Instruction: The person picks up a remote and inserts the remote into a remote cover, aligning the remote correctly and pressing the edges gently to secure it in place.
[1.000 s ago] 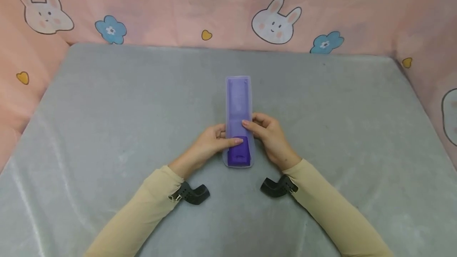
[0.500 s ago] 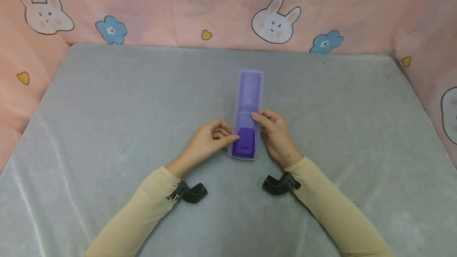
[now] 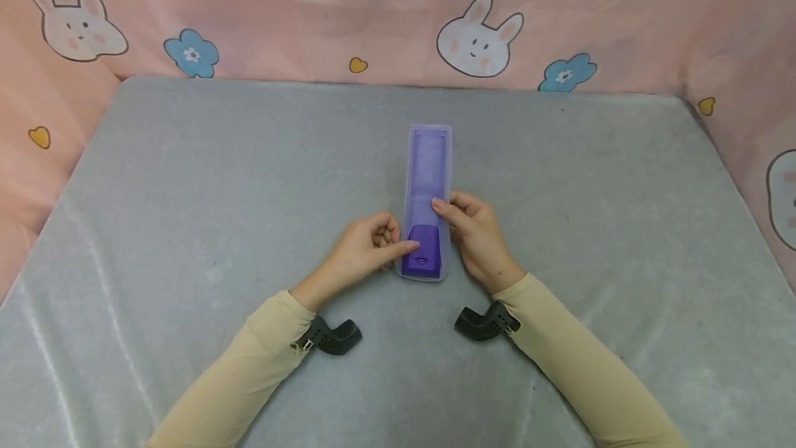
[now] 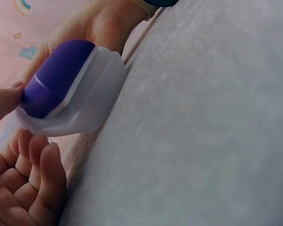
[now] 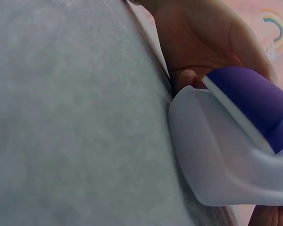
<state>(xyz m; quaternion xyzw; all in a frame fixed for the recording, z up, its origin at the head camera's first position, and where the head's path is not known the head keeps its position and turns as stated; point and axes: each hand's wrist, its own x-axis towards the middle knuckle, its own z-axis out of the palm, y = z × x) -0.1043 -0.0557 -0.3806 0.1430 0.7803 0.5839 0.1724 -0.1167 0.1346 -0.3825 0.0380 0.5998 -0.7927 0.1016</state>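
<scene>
In the head view, a long translucent plastic case (image 3: pixel 429 164) with a lilac interior and a dark purple end piece (image 3: pixel 423 254) stands lengthwise between my hands. My right hand (image 3: pixel 479 234) grips its right side, thumb on the top face and the other fingers around the edge. At the lower left, my left hand (image 3: pixel 367 244) lays its thumb on the purple end piece, its fingers curled by the case's edge. The left wrist view has those curled fingertips right at the translucent shell (image 4: pixel 96 94). Cloudy plastic wraps the purple piece (image 5: pixel 254 101) in the right wrist view.
A grey cloth-covered table (image 3: pixel 218 171) spreads beneath the hands. Pink curtain (image 3: pixel 267 12) with rabbits, flowers and hearts encloses its back and sides. Black wrist mounts (image 3: pixel 336 337) are strapped over both beige sleeves (image 3: pixel 242 365).
The case has shifted right and slightly away from the body, tilting and then straightening a little. My left thumb has moved toward the left edge of the purple end piece.
</scene>
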